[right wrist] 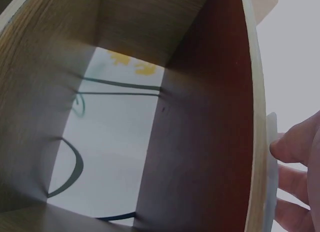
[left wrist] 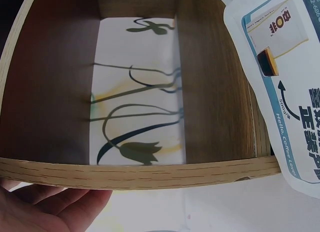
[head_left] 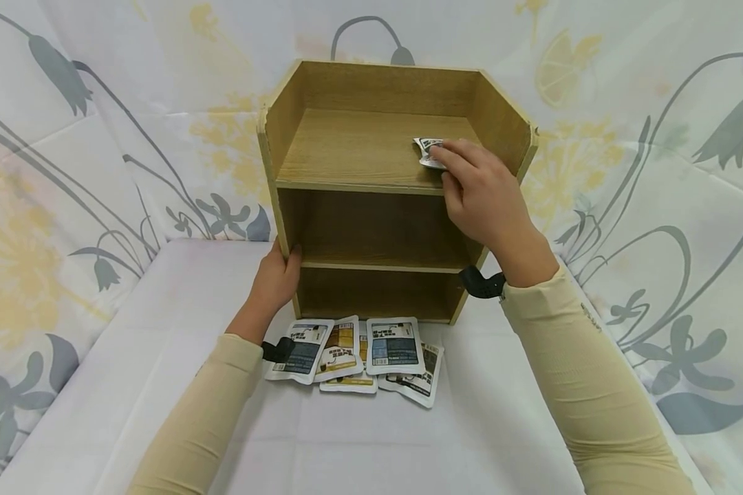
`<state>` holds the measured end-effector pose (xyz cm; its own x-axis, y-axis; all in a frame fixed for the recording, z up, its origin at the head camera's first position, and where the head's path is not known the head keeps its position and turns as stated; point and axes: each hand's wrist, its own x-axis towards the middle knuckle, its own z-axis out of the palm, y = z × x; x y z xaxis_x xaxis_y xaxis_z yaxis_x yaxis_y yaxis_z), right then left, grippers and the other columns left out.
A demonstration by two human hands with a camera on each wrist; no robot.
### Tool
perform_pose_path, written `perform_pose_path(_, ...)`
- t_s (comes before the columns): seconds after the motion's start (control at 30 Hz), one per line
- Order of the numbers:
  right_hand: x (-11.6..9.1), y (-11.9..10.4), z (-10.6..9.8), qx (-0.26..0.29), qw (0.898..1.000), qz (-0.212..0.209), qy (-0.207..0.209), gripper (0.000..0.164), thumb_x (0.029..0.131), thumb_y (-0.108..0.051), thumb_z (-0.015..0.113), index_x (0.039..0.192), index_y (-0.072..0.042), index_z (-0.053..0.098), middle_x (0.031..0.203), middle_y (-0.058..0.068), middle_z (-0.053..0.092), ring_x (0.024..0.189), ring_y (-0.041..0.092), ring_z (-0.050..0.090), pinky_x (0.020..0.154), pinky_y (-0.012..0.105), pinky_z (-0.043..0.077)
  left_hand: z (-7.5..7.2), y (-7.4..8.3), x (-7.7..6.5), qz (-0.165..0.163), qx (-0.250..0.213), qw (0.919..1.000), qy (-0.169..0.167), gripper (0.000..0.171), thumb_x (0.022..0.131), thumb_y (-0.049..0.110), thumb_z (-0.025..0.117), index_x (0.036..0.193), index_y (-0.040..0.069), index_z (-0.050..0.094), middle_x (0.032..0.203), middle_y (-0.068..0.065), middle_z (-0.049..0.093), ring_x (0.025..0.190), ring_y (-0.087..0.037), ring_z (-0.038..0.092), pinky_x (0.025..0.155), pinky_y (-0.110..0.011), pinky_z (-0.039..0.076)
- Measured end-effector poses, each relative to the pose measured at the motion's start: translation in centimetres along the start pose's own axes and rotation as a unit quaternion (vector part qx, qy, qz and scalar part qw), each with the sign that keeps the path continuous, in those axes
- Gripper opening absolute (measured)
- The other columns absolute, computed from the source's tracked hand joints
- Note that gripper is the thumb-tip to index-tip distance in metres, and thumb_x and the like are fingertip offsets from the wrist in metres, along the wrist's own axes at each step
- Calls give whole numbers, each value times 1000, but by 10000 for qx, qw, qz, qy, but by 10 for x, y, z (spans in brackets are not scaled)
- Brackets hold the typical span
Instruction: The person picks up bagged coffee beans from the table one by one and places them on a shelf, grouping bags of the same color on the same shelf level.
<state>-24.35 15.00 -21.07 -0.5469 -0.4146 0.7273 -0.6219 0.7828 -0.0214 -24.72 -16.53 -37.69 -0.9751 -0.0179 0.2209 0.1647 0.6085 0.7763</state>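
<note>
A small wooden shelf unit (head_left: 380, 267) stands in the middle, with an open top tray and two compartments below. My left hand (head_left: 275, 278) grips its left side panel, thumb in front and fingers behind. On the right part of the top tray lies a white coffee pouch (head_left: 430, 152). My right hand (head_left: 483, 189) pinches this pouch from above, its fingers covering much of it. In the right wrist view, the right hand (right wrist: 297, 177) shows at the pouch's edge (right wrist: 271, 162), beside the board.
Several flat coffee pouches (head_left: 395, 347) lie overlapping on the white-covered table (head_left: 384, 454) in front of the unit. One pouch (left wrist: 280, 92) is close to the left wrist camera. Flower-printed cloth (head_left: 625, 172) hangs behind and at both sides.
</note>
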Motion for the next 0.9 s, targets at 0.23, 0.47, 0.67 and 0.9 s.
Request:
perform_pose_path(0.23, -4, -5, -3, 110, 9988, -360, 300, 35, 90, -3, 56, 124, -3, 64, 128, 18, 61, 120, 36, 56, 105, 46, 41, -2, 3, 1, 65, 34, 10000, 67, 56, 104, 37, 29, 149, 3, 28, 137, -30, 50, 120, -44, 56, 97, -57, 46)
perform_pose_path(0.47, -12, -12, -9, 119, 9968, -619, 497, 33, 89, -6, 58, 122, -2, 65, 126, 19, 62, 122, 36, 54, 108, 44, 38, -2, 4, 4, 83, 0, 10000, 51, 57, 104, 38, 29, 149, 3, 27, 137, -29, 50, 119, -43, 57, 96, -57, 47)
perform_pose_path(0.67, -21, -22, -8, 307, 9944, -781, 637, 32, 88, -4, 60, 119, -2, 67, 126, 19, 62, 118, 37, 56, 105, 46, 40, -1, 2, 3, 73, 19, 10000, 65, 57, 104, 37, 29, 149, 3, 28, 137, -30, 50, 120, -44, 56, 97, -56, 46)
perform_pose_path(0.9, -36, -35, -4, 290, 9937, -966, 497, 31, 88, -5, 61, 119, -3, 67, 126, 19, 62, 123, 36, 54, 105, 50, 40, 0, 0, 1, 13, -17, 10000, 20, 57, 104, 38, 28, 150, 4, 26, 140, -29, 49, 121, -43, 55, 98, -56, 46)
